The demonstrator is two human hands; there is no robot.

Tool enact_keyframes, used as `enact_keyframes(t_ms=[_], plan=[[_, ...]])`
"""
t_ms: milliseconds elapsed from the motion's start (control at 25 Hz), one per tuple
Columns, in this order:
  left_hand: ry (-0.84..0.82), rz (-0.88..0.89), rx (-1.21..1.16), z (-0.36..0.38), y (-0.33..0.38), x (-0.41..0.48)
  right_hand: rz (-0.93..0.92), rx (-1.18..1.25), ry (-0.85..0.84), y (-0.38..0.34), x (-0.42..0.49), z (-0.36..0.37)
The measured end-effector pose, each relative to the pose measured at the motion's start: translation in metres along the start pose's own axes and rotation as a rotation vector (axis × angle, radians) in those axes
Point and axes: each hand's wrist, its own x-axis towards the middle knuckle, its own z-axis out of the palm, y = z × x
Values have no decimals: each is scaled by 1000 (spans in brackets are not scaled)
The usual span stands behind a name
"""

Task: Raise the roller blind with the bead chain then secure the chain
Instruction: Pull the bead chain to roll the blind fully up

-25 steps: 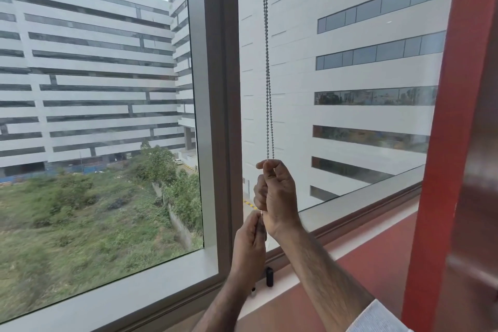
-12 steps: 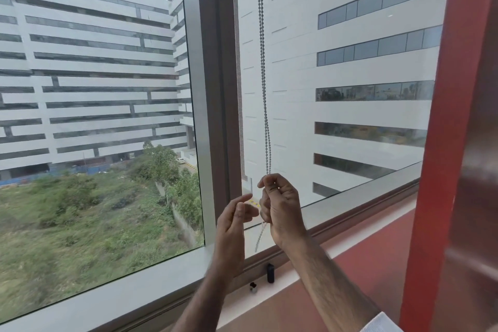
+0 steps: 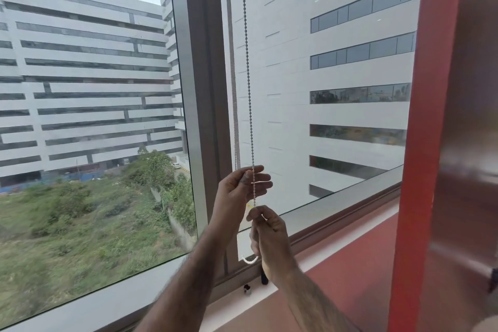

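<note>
Your right hand (image 3: 269,234) pinches the bead chain (image 3: 248,83), which hangs vertically beside the window mullion (image 3: 204,89). Your left hand (image 3: 237,191), at 11 o'clock from the right, grips the chain higher. The chain's loop (image 3: 249,259) hangs below, above the sill (image 3: 350,197).

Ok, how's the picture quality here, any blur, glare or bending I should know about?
Head view: even daylight, no harsh glare on the glass. The bead chain reads sharp above the left hand; the right hand is slightly soft, and the chain's bottom loop smears white. The red column and the brown surface at far right are blurred. Wide-angle distortion tilts the window frame and sill.
</note>
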Motion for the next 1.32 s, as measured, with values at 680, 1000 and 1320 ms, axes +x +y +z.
enact_keyframes(t_ms=[680,1000,1320], plan=[[194,203,164,-7,-9,-10,-85,-68,31,-21,21,-7],[222,109,313,-14,-62,-53,-112,-79,-163,-86,49,43],[166,48,339,-24,-58,-60,-222,49,-61,-67,43,62]])
